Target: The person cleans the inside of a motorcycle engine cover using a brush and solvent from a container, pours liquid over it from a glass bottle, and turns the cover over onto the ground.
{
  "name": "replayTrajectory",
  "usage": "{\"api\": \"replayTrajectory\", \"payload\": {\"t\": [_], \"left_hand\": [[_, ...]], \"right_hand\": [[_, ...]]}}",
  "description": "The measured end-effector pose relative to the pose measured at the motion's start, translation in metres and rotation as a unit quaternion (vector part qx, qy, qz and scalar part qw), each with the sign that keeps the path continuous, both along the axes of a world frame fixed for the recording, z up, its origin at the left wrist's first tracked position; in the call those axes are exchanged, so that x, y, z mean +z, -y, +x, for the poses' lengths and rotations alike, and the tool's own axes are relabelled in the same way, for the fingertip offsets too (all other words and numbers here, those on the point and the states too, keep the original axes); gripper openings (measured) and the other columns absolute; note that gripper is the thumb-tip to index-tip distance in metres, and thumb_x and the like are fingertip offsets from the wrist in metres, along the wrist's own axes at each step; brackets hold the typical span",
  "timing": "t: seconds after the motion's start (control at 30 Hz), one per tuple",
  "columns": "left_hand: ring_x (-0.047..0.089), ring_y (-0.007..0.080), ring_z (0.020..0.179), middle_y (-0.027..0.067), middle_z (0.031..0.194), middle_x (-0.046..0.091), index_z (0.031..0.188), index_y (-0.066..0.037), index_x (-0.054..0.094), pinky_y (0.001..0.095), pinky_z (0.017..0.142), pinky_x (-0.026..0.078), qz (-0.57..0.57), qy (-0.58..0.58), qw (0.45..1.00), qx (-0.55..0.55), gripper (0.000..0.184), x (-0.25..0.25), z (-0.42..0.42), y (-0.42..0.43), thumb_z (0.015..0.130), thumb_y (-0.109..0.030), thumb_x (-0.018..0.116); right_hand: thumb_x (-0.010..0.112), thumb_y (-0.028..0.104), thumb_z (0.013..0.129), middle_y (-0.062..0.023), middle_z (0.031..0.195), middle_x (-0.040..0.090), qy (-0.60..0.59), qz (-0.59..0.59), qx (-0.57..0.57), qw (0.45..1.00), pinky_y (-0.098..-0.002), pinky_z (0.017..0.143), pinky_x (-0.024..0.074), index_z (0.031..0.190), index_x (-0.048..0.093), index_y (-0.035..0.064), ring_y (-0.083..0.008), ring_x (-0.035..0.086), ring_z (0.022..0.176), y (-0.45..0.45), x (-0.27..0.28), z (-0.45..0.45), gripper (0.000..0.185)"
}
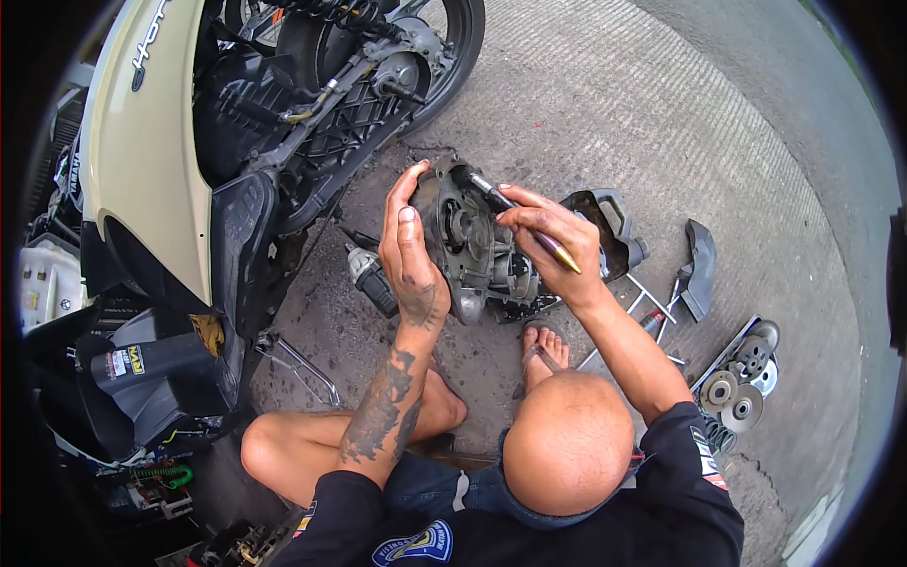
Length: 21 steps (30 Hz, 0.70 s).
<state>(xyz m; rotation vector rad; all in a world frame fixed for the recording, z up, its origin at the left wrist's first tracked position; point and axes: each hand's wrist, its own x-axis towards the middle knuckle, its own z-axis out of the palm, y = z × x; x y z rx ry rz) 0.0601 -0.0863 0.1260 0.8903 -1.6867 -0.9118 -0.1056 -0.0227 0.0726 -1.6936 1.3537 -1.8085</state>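
Observation:
My left hand (413, 255) is braced along the left side of a greasy engine crankcase (468, 241), its fingers pressed together against the metal and gripping it. The crankcase stands tilted upright on the pavement between my feet. In my right hand (557, 236) is a slim brush (557, 250) with a dark and gold handle and a silver collar, held like a pen. The brush's tip reaches into the top of the crankcase, where its bristles are hard to make out. A small cylindrical motor part (371, 277) lies just left of my left hand.
A cream scooter (156, 161) with its rear wheel (463, 66) stands at the left. On the right lie a black plastic housing (605, 213), a dark cover piece (697, 269), metal wrenches (638, 293) and a tray of clutch parts (742, 378). A stand leg (307, 369) juts out at lower left.

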Motion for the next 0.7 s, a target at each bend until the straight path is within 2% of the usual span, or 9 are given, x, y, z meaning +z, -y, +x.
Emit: {"api": "replayTrajectory", "payload": {"t": [0.03,0.13,0.2,0.4,0.5,0.57,0.6,0.63,0.7], "left_hand": [[0.049,0.0264,0.131,0.0171,0.141,0.054,0.137,0.006,0.052,0.0336,0.111,0.033,-0.005,-0.005,1.0,0.001,0.055,0.0,0.001,0.003,0.102,-0.027,0.026],[0.049,0.0277,0.131,0.0168,0.14,0.054,0.137,0.005,0.053,0.0358,0.113,0.033,-0.007,0.003,1.0,0.005,0.054,-0.004,0.003,0.008,0.102,-0.027,0.025],[0.049,0.028,0.131,0.017,0.14,0.054,0.136,0.005,0.053,0.0364,0.113,0.033,-0.018,0.005,1.0,0.004,0.055,-0.007,0.006,0.005,0.102,-0.027,0.025],[0.047,0.0275,0.134,0.0181,0.14,0.054,0.136,0.006,0.053,0.0372,0.115,0.031,-0.008,-0.014,1.0,-0.006,0.055,-0.005,0.001,0.001,0.102,-0.028,0.026],[0.046,0.0278,0.135,0.0178,0.141,0.053,0.137,0.004,0.052,0.0389,0.117,0.029,-0.007,-0.007,1.0,0.004,0.056,-0.007,0.0,0.004,0.102,-0.03,0.024],[0.045,0.0279,0.136,0.0176,0.142,0.053,0.138,0.003,0.051,0.0398,0.118,0.028,-0.008,0.002,1.0,0.002,0.057,-0.007,0.001,0.004,0.103,-0.031,0.022],[0.045,0.0278,0.136,0.0178,0.142,0.053,0.137,0.004,0.051,0.0399,0.118,0.028,-0.005,-0.004,1.0,-0.003,0.058,-0.007,0.003,0.004,0.103,-0.032,0.021],[0.045,0.0278,0.136,0.018,0.142,0.053,0.137,0.004,0.051,0.04,0.118,0.028,-0.004,-0.013,1.0,-0.006,0.059,-0.007,0.003,0.006,0.103,-0.033,0.021],[0.045,0.0275,0.136,0.0182,0.142,0.053,0.136,0.004,0.051,0.04,0.118,0.027,-0.017,-0.013,1.0,-0.013,0.061,-0.012,0.006,0.007,0.103,-0.035,0.02]], "right_hand": [[0.068,-0.006,0.084,-0.0154,0.113,0.072,-0.005,-0.005,0.001,1.0,-0.0353,0.09,0.0564,0.101,0.071,0.0021,-0.0284,0.07,0.11,0.002,-0.013,-0.003,0.018],[0.068,-0.006,0.084,-0.0153,0.112,0.073,-0.021,0.101,-0.011,0.995,-0.035,0.09,0.0569,0.102,0.071,0.0017,-0.0285,0.069,0.111,-0.002,-0.08,-0.009,0.019],[0.068,-0.006,0.085,-0.0152,0.112,0.073,-0.017,0.104,-0.012,0.994,-0.0351,0.09,0.057,0.101,0.072,0.0018,-0.0285,0.069,0.111,-0.009,-0.084,-0.004,0.019],[0.067,-0.008,0.085,-0.015,0.107,0.074,0.011,0.044,-0.01,0.999,-0.0341,0.089,0.0572,0.1,0.072,0.0008,-0.0277,0.069,0.111,0.0,0.001,0.004,0.018],[0.066,-0.007,0.088,-0.0139,0.108,0.073,0.083,-0.006,0.001,0.997,-0.0339,0.089,0.0574,0.101,0.072,0.0,-0.0275,0.068,0.113,-0.003,0.023,0.014,0.016],[0.066,-0.007,0.089,-0.0132,0.108,0.074,0.222,0.016,0.075,0.972,-0.0336,0.089,0.0575,0.102,0.072,-0.0011,-0.0267,0.067,0.116,0.003,0.029,0.014,0.015],[0.067,-0.007,0.089,-0.0129,0.105,0.074,0.245,0.028,0.111,0.963,-0.0333,0.089,0.0574,0.102,0.072,-0.0022,-0.0254,0.065,0.117,0.001,0.028,0.013,0.014],[0.067,-0.007,0.088,-0.0142,0.106,0.073,0.17,-0.011,0.138,0.976,-0.0336,0.09,0.0574,0.102,0.072,-0.0028,-0.0258,0.065,0.117,-0.002,0.028,0.015,0.015],[0.068,-0.007,0.088,-0.0145,0.104,0.074,0.216,0.013,0.177,0.96,-0.0351,0.091,0.0573,0.1,0.072,-0.0032,-0.0275,0.066,0.117,-0.01,0.027,0.014,0.013]]}}
